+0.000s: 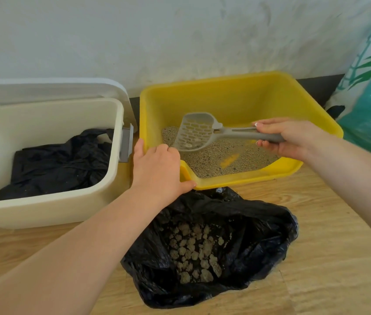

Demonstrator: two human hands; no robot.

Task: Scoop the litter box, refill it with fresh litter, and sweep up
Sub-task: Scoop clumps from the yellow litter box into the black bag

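Cream plastic bin (43, 210) lined with black film, left of yellow plastic litter box (236, 96). Open black plastic bag (259, 223) of clumps (193, 248) just in front. Left hand (157, 169) curled over the box's near-left corner. Right hand (289, 137) gripping grey slotted plastic scoop (198, 130) above the litter (214, 160).

A cream bin (50, 214) lined with black plastic (61, 162) stands on the wooden floor (330, 235) to my left, against the white wall (180, 37).
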